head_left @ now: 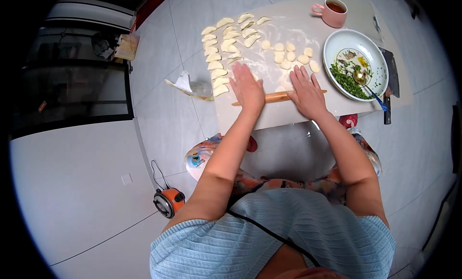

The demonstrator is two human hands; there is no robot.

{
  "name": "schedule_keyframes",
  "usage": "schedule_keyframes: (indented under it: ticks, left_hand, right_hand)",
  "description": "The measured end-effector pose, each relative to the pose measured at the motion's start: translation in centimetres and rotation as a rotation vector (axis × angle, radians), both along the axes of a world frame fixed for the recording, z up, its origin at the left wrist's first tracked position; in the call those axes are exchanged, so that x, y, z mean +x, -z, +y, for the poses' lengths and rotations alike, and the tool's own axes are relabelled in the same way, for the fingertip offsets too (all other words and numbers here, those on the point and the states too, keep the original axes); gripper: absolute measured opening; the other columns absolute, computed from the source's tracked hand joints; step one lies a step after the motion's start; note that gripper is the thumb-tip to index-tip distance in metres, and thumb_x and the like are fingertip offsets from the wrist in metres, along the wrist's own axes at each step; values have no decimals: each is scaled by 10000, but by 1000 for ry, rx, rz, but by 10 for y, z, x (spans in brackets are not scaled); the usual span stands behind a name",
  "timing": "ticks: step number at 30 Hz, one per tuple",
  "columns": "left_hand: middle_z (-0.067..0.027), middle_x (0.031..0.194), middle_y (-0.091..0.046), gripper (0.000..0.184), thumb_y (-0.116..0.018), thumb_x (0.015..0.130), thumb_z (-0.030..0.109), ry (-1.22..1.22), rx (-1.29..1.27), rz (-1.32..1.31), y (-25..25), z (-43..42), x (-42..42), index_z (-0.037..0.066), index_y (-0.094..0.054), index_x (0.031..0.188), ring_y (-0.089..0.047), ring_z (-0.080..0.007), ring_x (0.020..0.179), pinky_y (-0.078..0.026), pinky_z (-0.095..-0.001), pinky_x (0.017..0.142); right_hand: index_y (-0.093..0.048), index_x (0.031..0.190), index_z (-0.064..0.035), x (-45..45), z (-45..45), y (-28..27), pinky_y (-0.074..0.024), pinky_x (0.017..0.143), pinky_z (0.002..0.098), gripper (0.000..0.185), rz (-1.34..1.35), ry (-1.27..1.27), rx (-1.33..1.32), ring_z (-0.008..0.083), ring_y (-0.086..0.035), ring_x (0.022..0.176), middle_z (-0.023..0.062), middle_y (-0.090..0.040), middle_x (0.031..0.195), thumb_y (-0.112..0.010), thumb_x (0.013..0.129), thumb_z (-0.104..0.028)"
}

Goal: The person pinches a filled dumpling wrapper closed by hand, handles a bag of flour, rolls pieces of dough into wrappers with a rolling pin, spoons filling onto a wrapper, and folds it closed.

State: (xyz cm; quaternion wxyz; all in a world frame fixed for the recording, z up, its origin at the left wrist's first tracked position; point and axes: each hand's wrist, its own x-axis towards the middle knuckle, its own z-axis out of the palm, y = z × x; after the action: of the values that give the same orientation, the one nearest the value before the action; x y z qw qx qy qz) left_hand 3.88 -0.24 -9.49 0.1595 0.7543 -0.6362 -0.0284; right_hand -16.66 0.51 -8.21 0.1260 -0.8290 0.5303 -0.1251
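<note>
Across the near side of the floured table [269, 118], we have both hands laid open on the wooden rolling pin [277, 97]: the left hand [247, 90] flat near one end, the right hand [308, 94] flat near the other, fingers stretched out, nothing grasped. Whether any dough lies under the pin, we cannot tell.

By our reckoning a good share is done: folded dumplings [231, 34] stand in rows along the left side, reaching down to just beside our left hand. Left to us are the small dough rounds [290, 47] beyond the right fingers, unfilled, and the chopped greens [347, 82] lying in the white bowl [384, 62] with a spoon [360, 77].

Around us, a pink mug [334, 15] of dark liquid stands at the far side, well clear. A cleaver [393, 74] lies by the bowl, its handle jutting past the near edge, where our right arm could catch it. The dumplings leave our left hand little rolling room.
</note>
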Motion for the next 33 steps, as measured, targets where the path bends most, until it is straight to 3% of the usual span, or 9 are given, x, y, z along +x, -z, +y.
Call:
schedule_keyframes:
  ticks: [2, 5, 10, 15, 18, 20, 23, 28, 33]
  left_hand:
    - [-207, 1541, -371, 626, -618, 911, 189, 83, -72, -101, -5, 7, -2, -15, -404, 1463, -288, -341, 1464, -213, -509, 1175]
    - [-89, 1031, -660, 223, -670, 827, 106, 524, -186, 334, -5, 12, -11, 99, -701, 1048, -596, -312, 1018, -465, -441, 865]
    - [-83, 954, -658, 88, -699, 819, 135, 486, 75, 328, -8, 12, -15, 82, -709, 888, -607, -289, 975, -476, -427, 828]
    - [-93, 897, -654, 102, -695, 840, 154, 348, 289, 328, -26, 46, -9, 58, -698, 874, -602, -334, 924, -485, -421, 821]
    - [-140, 1108, -658, 216, -686, 863, 158, 289, 131, 341, -18, 62, -3, 42, -685, 1045, -578, -360, 1103, -443, -445, 951]
    - [-206, 1485, -434, 497, -638, 919, 232, 229, -59, 108, -10, 64, -5, 12, -527, 1350, -360, -360, 1408, -282, -514, 1128]
    - [-216, 1633, -163, 700, -588, 950, 318, 120, 88, 67, -2, 33, -9, -39, -329, 1494, -121, -340, 1525, -113, -546, 1199]
    - [-214, 1630, -176, 732, -563, 955, 357, 22, 2, 15, 7, -23, -9, -41, -300, 1510, -120, -333, 1526, -78, -535, 1212]
    - [-221, 1630, -169, 749, -568, 951, 352, -19, 67, 70, 0, 22, -10, -51, -283, 1514, -113, -344, 1526, -76, -539, 1211]
  right_hand:
    - [-375, 1487, -34, -6, 7, 3, -200, 1207, 475, 664, 5, -21, -1, 287, -241, 1498, 154, -338, 1574, -624, 937, -310]
    - [-479, 1378, -38, -16, 21, 10, -212, 1203, 487, 548, -122, -83, 19, 313, -254, 1490, 158, -340, 1571, -675, 896, -211]
    - [-555, 1009, -55, -24, 22, -3, -279, 1175, 494, 262, -221, -193, -16, 343, -313, 1463, 167, -363, 1556, -723, 808, -71]
    - [-541, 969, -46, -30, 23, -16, -329, 1140, 485, 287, -255, -202, 40, 341, -348, 1446, 167, -406, 1529, -745, 767, -38]
    - [-546, 992, -43, -32, 29, -13, -338, 1132, 486, 303, -251, -188, 80, 335, -352, 1443, 171, -415, 1522, -748, 766, -39]
    - [-570, 1036, -41, -31, 31, -8, -340, 1132, 481, 304, -232, -181, 91, 329, -352, 1444, 173, -409, 1525, -745, 789, -65]
    - [-545, 1274, -45, -21, 23, -1, -304, 1156, 479, 430, -221, -88, 112, 326, -316, 1467, 165, -370, 1558, -680, 892, -192]
    - [-284, 1537, -34, -9, -13, 11, -184, 1212, 483, 678, 54, 109, 35, 288, -218, 1509, 156, -303, 1599, -525, 990, -354]
    - [-326, 1505, -8, -6, 2, -12, -188, 1209, 484, 677, 108, 62, 89, 265, -240, 1500, 150, -319, 1589, -551, 977, -367]
